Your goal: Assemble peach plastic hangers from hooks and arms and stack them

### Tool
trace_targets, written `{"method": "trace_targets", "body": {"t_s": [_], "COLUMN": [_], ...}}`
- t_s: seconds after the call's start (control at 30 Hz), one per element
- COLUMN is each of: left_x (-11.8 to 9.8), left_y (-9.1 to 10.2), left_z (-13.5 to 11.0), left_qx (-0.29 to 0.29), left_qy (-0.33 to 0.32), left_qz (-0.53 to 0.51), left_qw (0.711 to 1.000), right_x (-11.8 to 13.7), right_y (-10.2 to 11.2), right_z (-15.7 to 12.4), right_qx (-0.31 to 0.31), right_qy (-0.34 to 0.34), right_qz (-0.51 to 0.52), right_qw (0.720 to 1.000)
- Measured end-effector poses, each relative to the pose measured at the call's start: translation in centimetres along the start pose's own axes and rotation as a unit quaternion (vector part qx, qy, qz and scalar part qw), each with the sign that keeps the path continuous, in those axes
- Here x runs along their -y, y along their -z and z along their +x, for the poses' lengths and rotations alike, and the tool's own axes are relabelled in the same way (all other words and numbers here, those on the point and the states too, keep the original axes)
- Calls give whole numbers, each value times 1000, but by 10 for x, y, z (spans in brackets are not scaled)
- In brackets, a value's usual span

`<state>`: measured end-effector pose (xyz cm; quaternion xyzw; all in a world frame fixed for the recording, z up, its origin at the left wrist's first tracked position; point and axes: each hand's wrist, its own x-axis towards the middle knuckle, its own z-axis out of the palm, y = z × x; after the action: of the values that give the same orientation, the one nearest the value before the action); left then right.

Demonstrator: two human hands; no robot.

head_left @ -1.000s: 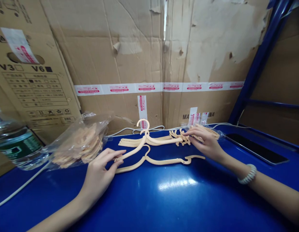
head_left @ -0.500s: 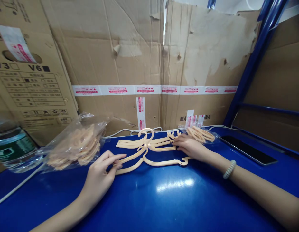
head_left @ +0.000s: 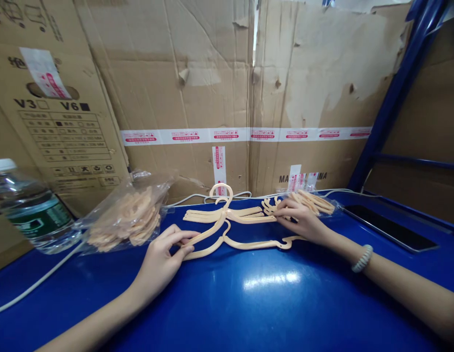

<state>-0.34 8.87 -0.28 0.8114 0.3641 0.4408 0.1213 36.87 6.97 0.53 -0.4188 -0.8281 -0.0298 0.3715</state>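
My left hand [head_left: 163, 260] is closed on the left end of a cream-coloured hanger [head_left: 208, 233], its thumb close to the left arm of a second hanger [head_left: 248, 244] lying nearer to me. At the first hanger's right end, my right hand [head_left: 300, 220] pinches the tip between thumb and fingers. Just behind lies a stack of matching hangers [head_left: 201, 215], their hooks overlapping at the middle. Several more hooks [head_left: 270, 205] show beside my right fingers. Part of another hanger [head_left: 291, 239] passes under my right hand, which hides the rest.
On the left, a clear bag of hangers [head_left: 129, 220] stands beside a water bottle [head_left: 36, 215]. Another bagged bundle [head_left: 314, 201] and a black phone [head_left: 390, 227] lie right. Cardboard [head_left: 190, 98] walls the back of the blue table [head_left: 227, 303]; a white cable [head_left: 39, 286] crosses the left.
The view has shifted slightly, bringing more of the bottle into sight. My left fingers have closed in around the hanger's end. The held hanger's hook now lies farther back, over the stack.
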Motion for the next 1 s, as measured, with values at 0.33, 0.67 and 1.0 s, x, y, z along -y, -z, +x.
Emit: {"method": "trace_targets", "body": {"t_s": [0.33, 0.67, 1.0], "left_x": [2, -1, 2], "left_y": [0, 0, 0], "left_z": [1, 0, -2], "left_qx": [-19, -17, -21], "left_qy": [34, 20, 15], "left_qz": [-32, -22, -17], "left_qw": [999, 999, 1000], "right_x": [34, 43, 45], "right_y": [13, 0, 2], "right_z": [0, -6, -6], "right_qx": [-188, -126, -81], "right_qy": [-312, -364, -391], "right_qz": [405, 481, 474], "right_qw": [839, 788, 785]}}
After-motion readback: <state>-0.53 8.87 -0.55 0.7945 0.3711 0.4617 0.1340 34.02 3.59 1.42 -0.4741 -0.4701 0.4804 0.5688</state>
